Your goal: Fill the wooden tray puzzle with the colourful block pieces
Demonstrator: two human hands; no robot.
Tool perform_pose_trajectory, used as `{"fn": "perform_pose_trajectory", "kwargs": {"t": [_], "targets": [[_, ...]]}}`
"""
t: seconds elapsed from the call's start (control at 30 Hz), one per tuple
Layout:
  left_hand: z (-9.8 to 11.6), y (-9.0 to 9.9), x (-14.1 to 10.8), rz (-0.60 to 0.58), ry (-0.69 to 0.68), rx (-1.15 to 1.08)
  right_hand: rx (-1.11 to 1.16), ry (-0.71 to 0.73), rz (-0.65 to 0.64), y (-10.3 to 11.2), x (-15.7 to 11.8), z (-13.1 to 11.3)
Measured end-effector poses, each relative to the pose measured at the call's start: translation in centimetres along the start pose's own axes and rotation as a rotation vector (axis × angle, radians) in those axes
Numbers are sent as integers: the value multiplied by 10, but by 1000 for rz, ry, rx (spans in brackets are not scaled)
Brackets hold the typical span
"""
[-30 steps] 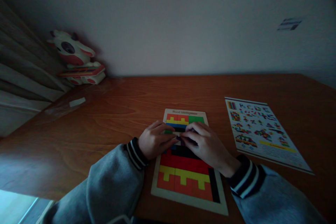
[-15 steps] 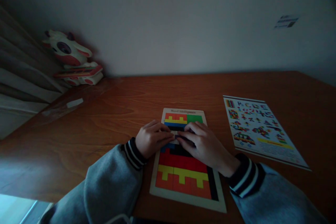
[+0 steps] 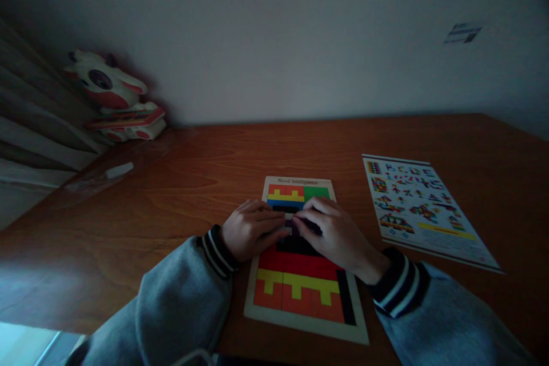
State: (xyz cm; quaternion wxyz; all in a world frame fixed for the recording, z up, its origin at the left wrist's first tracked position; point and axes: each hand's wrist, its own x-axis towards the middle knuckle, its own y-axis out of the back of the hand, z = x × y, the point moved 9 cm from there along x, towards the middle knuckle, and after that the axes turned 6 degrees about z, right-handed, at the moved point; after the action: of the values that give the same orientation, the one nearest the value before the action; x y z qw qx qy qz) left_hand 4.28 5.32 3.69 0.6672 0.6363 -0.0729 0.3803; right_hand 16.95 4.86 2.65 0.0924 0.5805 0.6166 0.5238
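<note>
A light-framed puzzle board (image 3: 300,329) lies on the table with red, yellow, orange, green, blue and black pieces in it. My left hand (image 3: 253,230) rests over the board's left side, its fingers together at a small pale piece (image 3: 289,217) near the middle. From the right, my right hand (image 3: 337,231) pinches with thumb and index finger at the same spot. The fingertips of both hands nearly meet there and partly cover the piece. Dark areas show around and below the fingers.
A printed pattern sheet (image 3: 422,206) lies to the right on the wooden table (image 3: 206,171). At the back left stands a cow-shaped toy (image 3: 118,97) beside a curtain (image 3: 34,126). A white strip (image 3: 119,170) lies at the left.
My left fingers have slid slightly and now cover the blue area at the board's left. The right fingertips have shifted a little; the view has moved slightly.
</note>
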Motion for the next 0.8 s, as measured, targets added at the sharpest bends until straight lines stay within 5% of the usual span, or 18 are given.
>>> {"fn": "perform_pose_trajectory", "kwargs": {"t": [0.33, 0.8], "targets": [[2, 7, 4, 47, -5, -37, 98, -90, 89, 11, 3, 15], [-64, 3, -13, 98, 285, 43, 86, -332, 406, 32, -13, 80]]}}
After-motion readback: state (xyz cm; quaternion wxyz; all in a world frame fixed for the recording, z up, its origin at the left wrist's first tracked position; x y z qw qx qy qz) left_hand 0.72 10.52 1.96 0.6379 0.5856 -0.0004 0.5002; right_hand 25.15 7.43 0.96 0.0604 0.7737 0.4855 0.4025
